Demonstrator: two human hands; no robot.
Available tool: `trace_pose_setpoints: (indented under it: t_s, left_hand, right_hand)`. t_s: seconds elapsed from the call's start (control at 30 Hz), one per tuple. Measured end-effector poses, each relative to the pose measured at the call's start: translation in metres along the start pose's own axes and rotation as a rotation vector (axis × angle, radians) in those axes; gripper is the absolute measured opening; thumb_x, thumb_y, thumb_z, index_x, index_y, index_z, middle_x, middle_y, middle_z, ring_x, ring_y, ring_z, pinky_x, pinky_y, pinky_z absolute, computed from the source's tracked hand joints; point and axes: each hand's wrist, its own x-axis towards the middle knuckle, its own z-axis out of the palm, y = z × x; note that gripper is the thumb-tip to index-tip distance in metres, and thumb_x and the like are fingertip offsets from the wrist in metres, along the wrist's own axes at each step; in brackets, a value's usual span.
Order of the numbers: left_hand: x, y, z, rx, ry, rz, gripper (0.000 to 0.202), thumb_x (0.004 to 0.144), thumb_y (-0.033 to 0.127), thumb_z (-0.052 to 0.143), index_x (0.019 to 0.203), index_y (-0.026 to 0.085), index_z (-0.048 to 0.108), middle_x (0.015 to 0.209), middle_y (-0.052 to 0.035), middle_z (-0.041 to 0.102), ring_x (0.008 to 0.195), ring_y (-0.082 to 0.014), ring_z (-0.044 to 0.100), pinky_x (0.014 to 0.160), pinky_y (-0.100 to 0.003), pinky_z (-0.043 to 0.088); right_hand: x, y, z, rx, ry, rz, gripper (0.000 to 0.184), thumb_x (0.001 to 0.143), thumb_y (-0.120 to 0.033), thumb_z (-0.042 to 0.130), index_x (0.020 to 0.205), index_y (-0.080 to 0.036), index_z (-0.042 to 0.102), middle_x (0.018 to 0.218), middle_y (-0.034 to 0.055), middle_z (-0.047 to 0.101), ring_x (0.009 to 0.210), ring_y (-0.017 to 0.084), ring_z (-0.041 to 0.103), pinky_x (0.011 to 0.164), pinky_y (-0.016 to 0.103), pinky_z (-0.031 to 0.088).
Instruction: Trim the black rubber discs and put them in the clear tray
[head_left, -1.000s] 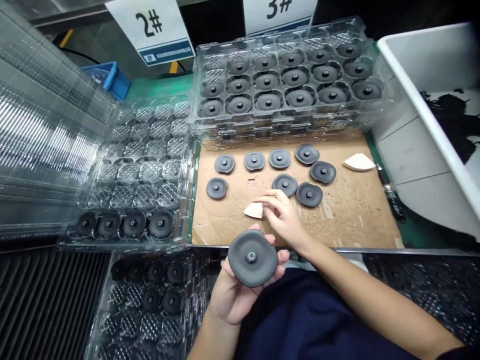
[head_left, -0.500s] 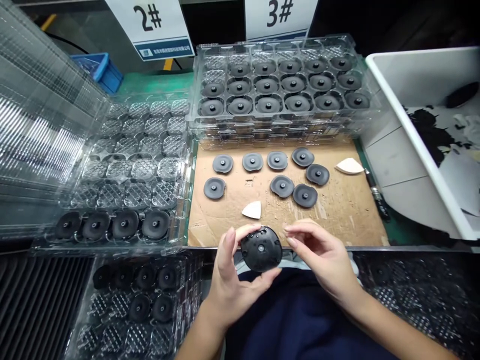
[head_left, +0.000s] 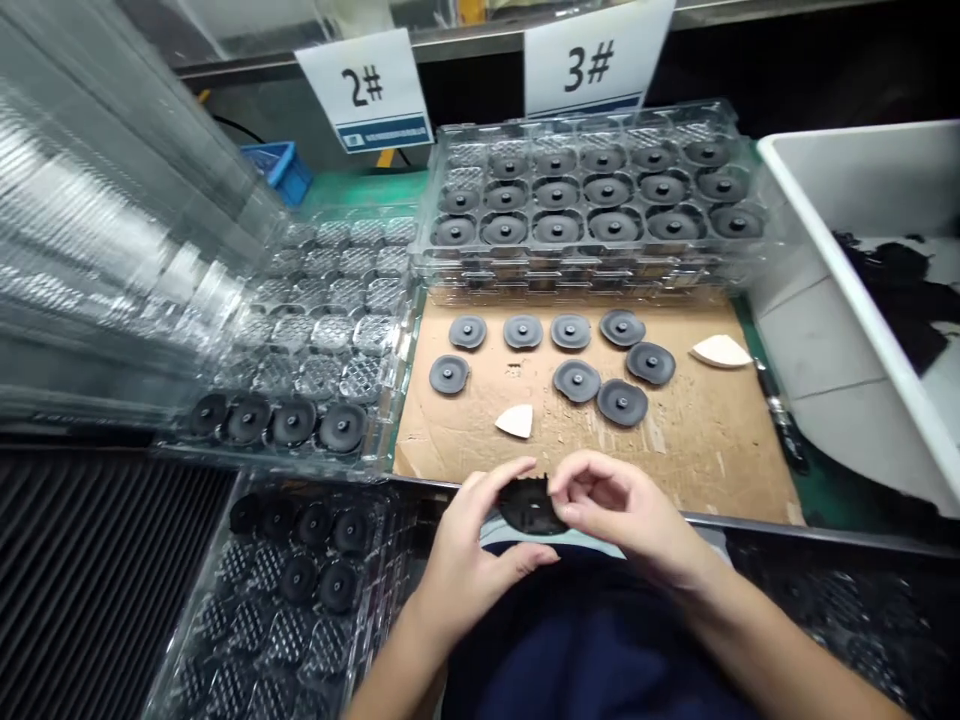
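Black rubber disc (head_left: 529, 506); left hand (head_left: 469, 545) gripping; right hand (head_left: 619, 505) pinching rim

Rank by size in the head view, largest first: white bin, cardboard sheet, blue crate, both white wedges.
1. White bin and cardboard sheet, unranked: the bin runs out of frame.
2. Blue crate.
3. The two white wedges, which look alike.

Discs (head_left: 576, 381) on cardboard (head_left: 712, 450) — tray (head_left: 592, 262) behind.
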Motion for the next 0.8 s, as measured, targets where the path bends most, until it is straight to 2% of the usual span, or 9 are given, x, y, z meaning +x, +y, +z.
trace_pose_setpoints:
  t_s: [0.07,0.13,0.2,0.27,0.33,0.47,0.6,0.7,0.8]
  left_hand:
    - [-0.006,0.002,0.003,-0.006,-0.008,-0.097,0.040,0.076,0.035,0.066,0.114,0.024,0.062,0.109,-0.0061,0.066,0.097,-0.0210,0.060,0.087,-0.031,0.044]
    - [-0.014,0.000,0.007,-0.038,0.019,-0.215,0.024,0.082,0.035,0.058,0.094,0.019,0.071,0.089,-0.0050,0.071,0.081,-0.0184,0.063,0.076,-0.028,0.047]
    - [-0.027,-0.010,0.007,-0.034,0.090,-0.330,0.025,0.083,0.034,0.055,0.076,0.016,0.071,0.068,-0.0031,0.070,0.066,-0.0165,0.064,0.066,-0.027,0.049]
    - [-0.046,-0.027,-0.004,0.016,0.191,-0.452,0.025,0.082,0.033,0.057,0.069,0.014,0.068,0.057,-0.0005,0.065,0.057,-0.0150,0.062,0.059,-0.026,0.049]
    - [-0.074,-0.049,-0.031,0.106,0.328,-0.592,0.024,0.083,0.032,0.057,0.071,0.013,0.065,0.058,0.0007,0.063,0.056,-0.0136,0.061,0.058,-0.028,0.050]
    - [-0.145,-0.090,-0.115,0.400,0.732,-0.827,0.024,0.086,0.032,0.055,0.101,0.014,0.059,0.102,-0.0063,0.063,0.089,-0.0187,0.061,0.077,-0.039,0.052]
    - [-0.186,-0.128,-0.183,0.617,0.938,-0.929,0.031,0.086,0.031,0.055,0.113,0.016,0.055,0.119,-0.0091,0.056,0.102,-0.0229,0.057,0.085,-0.045,0.049]
    - [-0.186,-0.161,-0.202,0.691,1.017,-0.931,0.033,0.086,0.032,0.054,0.115,0.016,0.054,0.118,-0.0091,0.057,0.100,-0.0224,0.058,0.083,-0.044,0.050]
    - [-0.180,-0.190,-0.200,0.745,1.113,-0.882,0.033,0.086,0.032,0.054,0.116,0.016,0.053,0.118,-0.0092,0.056,0.100,-0.0224,0.058,0.083,-0.044,0.050]
  right_hand:
    - [0.001,0.011,0.000,0.173,0.046,0.119,0.020,0.067,-0.029,0.069,0.077,-0.019,0.055,0.065,-0.0044,0.047,0.051,0.005,0.034,0.047,0.017,0.029]
    - [0.004,0.024,0.001,0.200,0.036,0.235,0.023,0.065,-0.034,0.066,0.077,-0.020,0.052,0.064,-0.0054,0.044,0.043,0.004,0.025,0.040,0.017,0.025]
    - [0.009,0.039,0.000,0.109,-0.026,0.282,0.023,0.066,-0.036,0.064,0.080,-0.019,0.056,0.065,-0.0043,0.046,0.040,0.003,0.021,0.035,0.017,0.023]
    - [0.015,0.052,-0.004,0.025,-0.065,0.271,0.022,0.070,-0.034,0.064,0.085,-0.018,0.061,0.070,-0.0008,0.053,0.042,0.005,0.030,0.036,0.018,0.028]
    - [0.021,0.065,-0.014,-0.158,-0.034,0.157,0.017,0.074,-0.029,0.063,0.087,-0.019,0.064,0.081,0.0026,0.058,0.054,0.009,0.046,0.047,0.020,0.039]
    - [0.031,0.084,-0.041,-0.809,0.025,-0.294,0.017,0.082,-0.027,0.051,0.086,-0.022,0.067,0.085,0.0036,0.065,0.079,0.017,0.060,0.071,0.027,0.046]
    - [0.033,0.094,-0.051,-0.925,0.036,-0.424,0.021,0.084,-0.027,0.046,0.083,-0.022,0.065,0.086,0.0037,0.067,0.082,0.019,0.063,0.075,0.030,0.047]
    - [0.033,0.095,-0.047,-0.984,0.041,-0.483,0.019,0.085,-0.026,0.046,0.084,-0.022,0.065,0.085,0.0024,0.068,0.079,0.018,0.064,0.069,0.027,0.048]
    - [0.033,0.094,-0.044,-1.028,0.053,-0.525,0.020,0.086,-0.025,0.045,0.085,-0.022,0.065,0.084,0.0024,0.067,0.077,0.016,0.065,0.068,0.026,0.048]
